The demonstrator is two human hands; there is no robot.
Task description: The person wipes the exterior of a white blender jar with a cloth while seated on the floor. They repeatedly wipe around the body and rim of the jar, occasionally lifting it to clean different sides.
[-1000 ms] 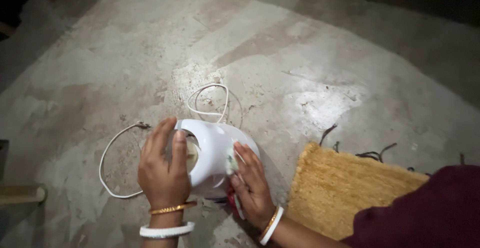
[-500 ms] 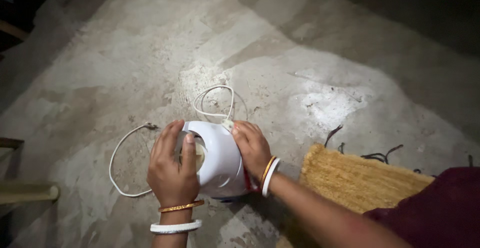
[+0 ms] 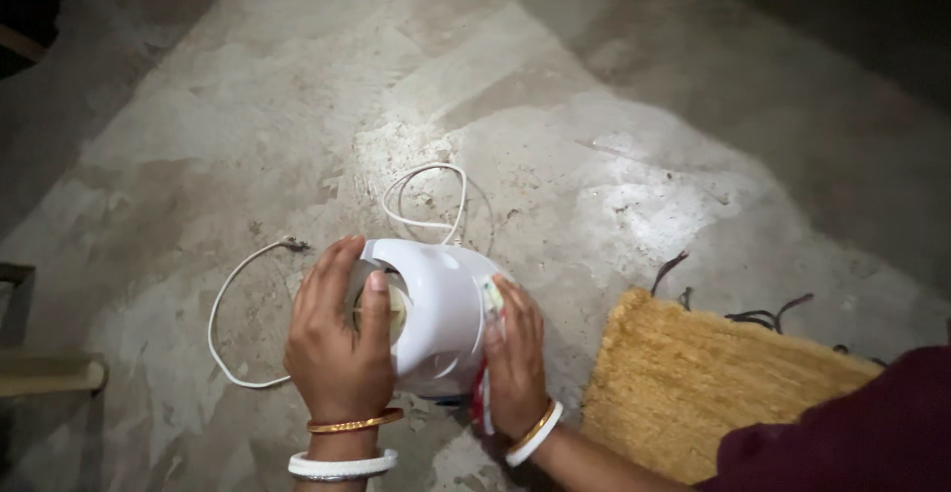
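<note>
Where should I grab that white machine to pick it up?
Judging by its shape, grip the white machine by its round body from both sides. It lies tilted on the floor, its open end facing left. The left hand already covers that end and the right hand presses the other side. The cord is probably too thin to lift by.
</note>
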